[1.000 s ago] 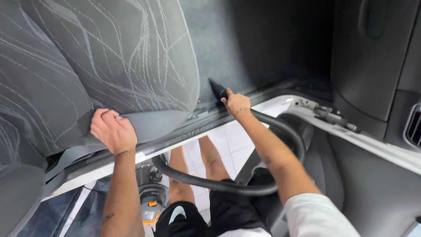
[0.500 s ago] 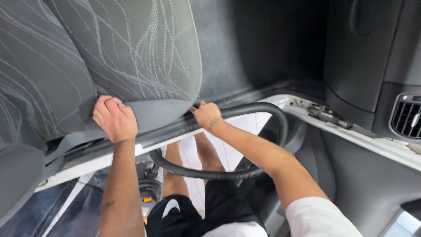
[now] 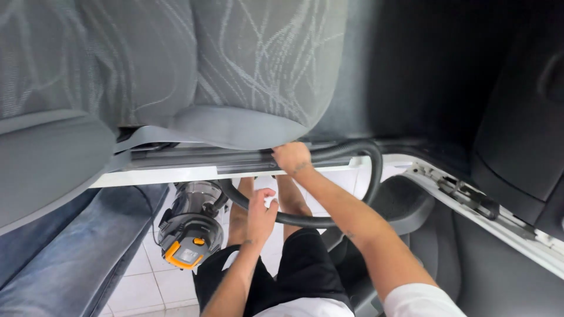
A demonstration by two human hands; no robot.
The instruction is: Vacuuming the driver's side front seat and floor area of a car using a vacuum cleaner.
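Loosely curled fingers of the left hand (image 3: 260, 212) rest on the black vacuum hose (image 3: 329, 221), touching it without a firm clasp. Left of that hand sits one grey canister vacuum (image 3: 189, 226) with an orange panel, on the white tiled floor (image 3: 144, 287). Further right, the right hand (image 3: 291, 157) is closed at the door sill (image 3: 235, 170) under the one grey patterned car seat (image 3: 235, 64) — whatever it grips is hidden. One hose loops from canister past both hands — curving back towards the sill.
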